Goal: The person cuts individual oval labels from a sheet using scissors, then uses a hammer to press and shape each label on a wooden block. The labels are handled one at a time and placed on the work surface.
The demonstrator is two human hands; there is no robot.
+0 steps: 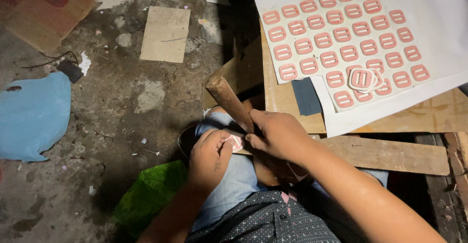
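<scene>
My right hand point(278, 135) grips a wooden handle point(228, 99) that sticks up and away to the left, its working end hidden under the hand. My left hand point(210, 154) pinches a small pink-and-white buckle-shaped piece point(236, 143) right beside the right hand, over my knee in blue jeans. On the wooden board ahead lies a white sheet point(438, 23) covered with several rows of the same pink pieces point(341, 33). A small loose stack of cut pieces point(363, 79) rests on the sheet's near part.
A wooden plank point(390, 154) runs to the right of my hands. A dark blue scrap point(306, 97) lies on the board. The dirty concrete floor on the left holds a cardboard piece point(165, 33), a blue cloth point(31, 116) and a green bag point(148, 194).
</scene>
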